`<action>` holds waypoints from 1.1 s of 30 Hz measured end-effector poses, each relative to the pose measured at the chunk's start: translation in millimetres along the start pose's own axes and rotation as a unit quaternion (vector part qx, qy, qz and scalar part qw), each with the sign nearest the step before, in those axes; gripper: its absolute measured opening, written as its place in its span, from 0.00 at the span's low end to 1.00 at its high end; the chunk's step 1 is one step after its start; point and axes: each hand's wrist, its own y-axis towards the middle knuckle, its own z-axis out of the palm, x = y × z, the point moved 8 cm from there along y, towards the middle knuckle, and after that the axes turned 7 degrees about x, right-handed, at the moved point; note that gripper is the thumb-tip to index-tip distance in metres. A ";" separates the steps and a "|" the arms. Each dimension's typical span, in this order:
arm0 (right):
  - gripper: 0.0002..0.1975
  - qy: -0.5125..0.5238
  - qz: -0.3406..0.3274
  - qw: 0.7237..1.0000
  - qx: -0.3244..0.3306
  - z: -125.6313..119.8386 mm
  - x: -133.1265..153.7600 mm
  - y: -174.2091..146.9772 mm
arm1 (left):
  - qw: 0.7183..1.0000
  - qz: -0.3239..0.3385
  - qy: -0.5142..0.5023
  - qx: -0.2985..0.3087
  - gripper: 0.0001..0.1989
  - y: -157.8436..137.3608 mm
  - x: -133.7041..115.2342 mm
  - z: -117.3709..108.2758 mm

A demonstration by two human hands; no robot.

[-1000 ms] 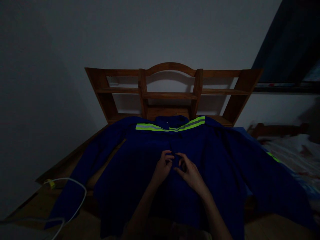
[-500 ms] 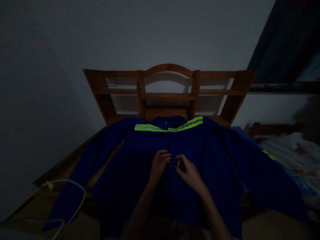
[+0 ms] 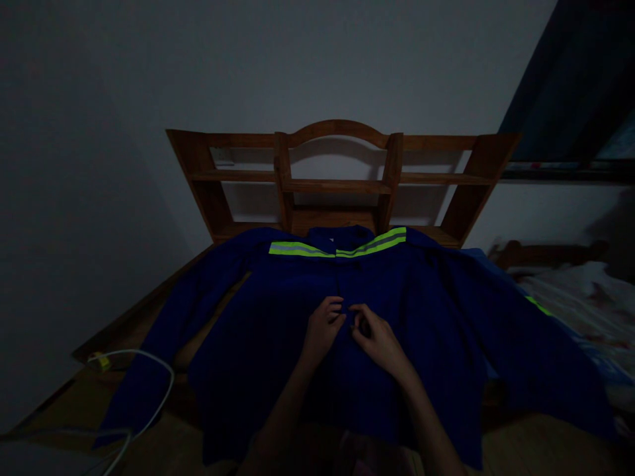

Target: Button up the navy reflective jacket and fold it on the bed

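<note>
A dark blue work jacket (image 3: 278, 311) with yellow-green reflective strips across the chest lies spread out, collar away from me and sleeves out to both sides. At the middle of its front opening, my left hand (image 3: 323, 325) has its thumb and fingers drawn together on the cloth edge. Just to the right, my right hand (image 3: 376, 336) pinches the other edge with bent fingers, a small gap from the left. Whatever small fastening lies between the fingertips is too dark to make out.
A wooden headboard with shelves (image 3: 337, 187) stands behind the jacket against the pale wall. A white cable (image 3: 166, 365) crosses the left sleeve, near a small yellow item (image 3: 102, 361). Rumpled bedding (image 3: 585, 297) lies at the right, below a dark curtain (image 3: 570, 79).
My left hand has moved slightly right, closer to my right hand, and its thumb has come in toward the fingers. The right hand stays nearly in place. The view has shifted slightly.
</note>
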 end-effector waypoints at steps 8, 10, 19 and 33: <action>0.18 -0.004 0.003 1.000 0.004 -0.5 1.4 0.2 | 1.000 0.013 0.025 -0.005 0.17 0.2 1.6 -0.4; 0.19 -0.005 -0.001 1.000 0.005 -0.8 2.3 0.2 | 0.999 0.016 0.031 -0.004 0.17 0.1 1.4 -0.2; 0.19 -0.037 -0.008 0.999 0.006 0.1 1.9 1.2 | 0.999 0.026 0.038 0.005 0.16 -0.1 -3.7 0.6; 0.16 -0.006 -0.013 0.999 -0.038 -7.3 -2.5 1.9 | 0.998 0.029 -0.003 -0.059 0.12 -3.2 -11.0 -9.4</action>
